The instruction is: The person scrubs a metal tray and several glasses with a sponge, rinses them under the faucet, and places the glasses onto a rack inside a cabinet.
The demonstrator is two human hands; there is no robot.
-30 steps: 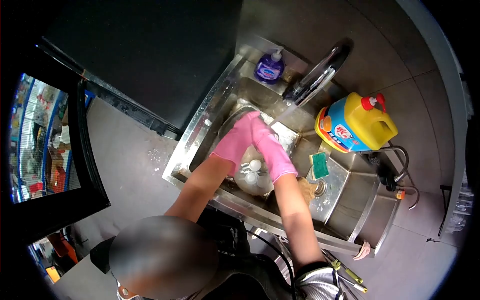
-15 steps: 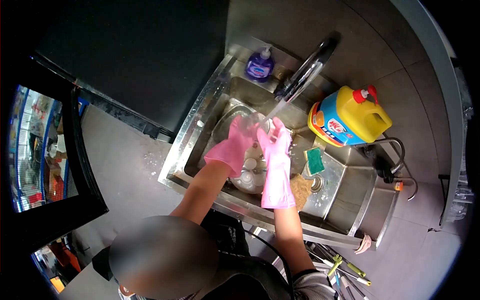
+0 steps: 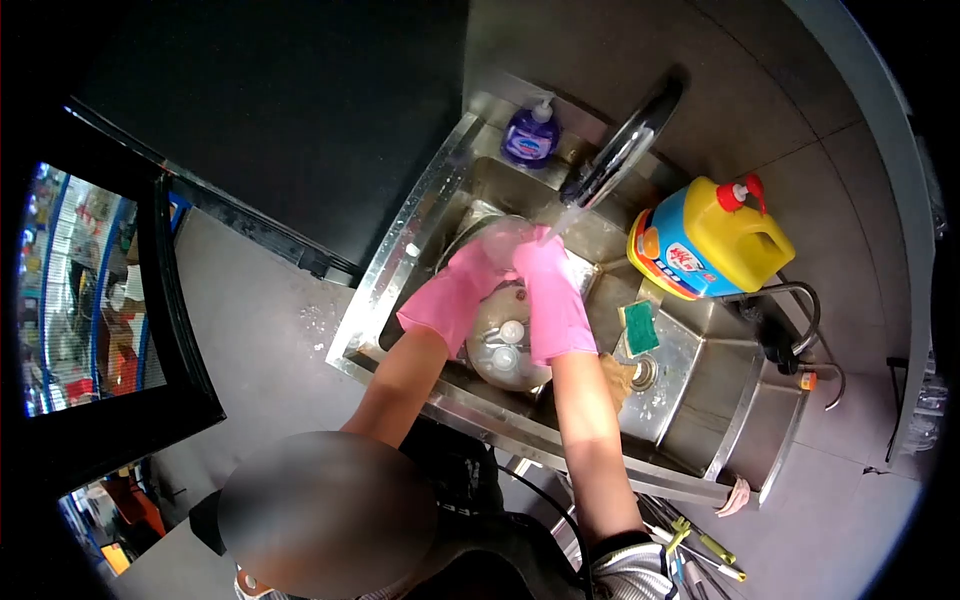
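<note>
Both my hands wear long pink rubber gloves over the left sink basin. My left hand (image 3: 480, 268) and my right hand (image 3: 540, 262) are closed on a clear round container (image 3: 507, 236), whose exact kind I cannot make out. Water from the faucet (image 3: 632, 135) runs down beside my right hand. Below my forearms sits a large round bowl (image 3: 485, 372) with water and several small whitish pieces in it. Behind the clear container, another round rim (image 3: 455, 245) partly shows. The fingertips are mostly hidden.
A purple soap pump bottle (image 3: 530, 135) stands on the sink's back ledge. To the right are a big yellow detergent jug (image 3: 715, 240), a green scouring sponge (image 3: 640, 328) and a brown cloth (image 3: 617, 382) near the drain (image 3: 645, 375). Long-handled tools (image 3: 690, 545) lie below the sink.
My right hand has turned and drawn in closer to my left, with its fingers now less spread. The clear container has tilted between the hands. The whole view has shifted slightly.
</note>
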